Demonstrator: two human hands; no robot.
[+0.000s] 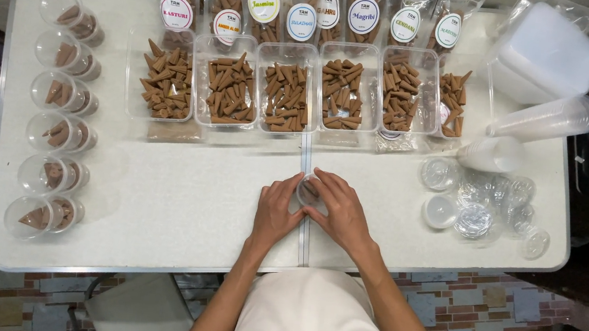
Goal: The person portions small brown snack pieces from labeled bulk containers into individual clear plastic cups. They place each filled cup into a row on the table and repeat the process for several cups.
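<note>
Left hand (276,211) and right hand (337,209) close together around a small clear plastic cup (308,191) holding brown incense cones, fingers curled onto its rim at the near middle of the white table (178,211). Beyond the hands — a row of clear trays (284,98) filled with brown cones, labelled bags (302,11) behind them. At the table's left edge, a column of filled cups (60,116) lying on their sides; at right — loose clear lids (478,205) and a stack of empty cups (547,119)
</note>
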